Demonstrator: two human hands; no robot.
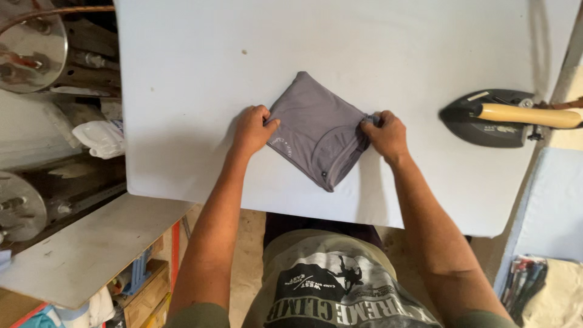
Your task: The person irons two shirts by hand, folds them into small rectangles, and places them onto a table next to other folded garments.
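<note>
Both hands [254, 129] [385, 135] prob. pinching shirt [317, 129] corners.

Garment pressing workshop, white padded ironing table [182, 91] filling centre of frame, heavy black iron [486, 118] with wooden handle at right edge, metal machine parts [30, 48] upper left, wooden shelving with clutter [143, 291] lower left

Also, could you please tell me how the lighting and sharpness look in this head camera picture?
Head view: even, soft light on the white table; faint shadows beside both hands; grey folded garment sharp; iron crisp; no glare; edges bend slightly.
</note>
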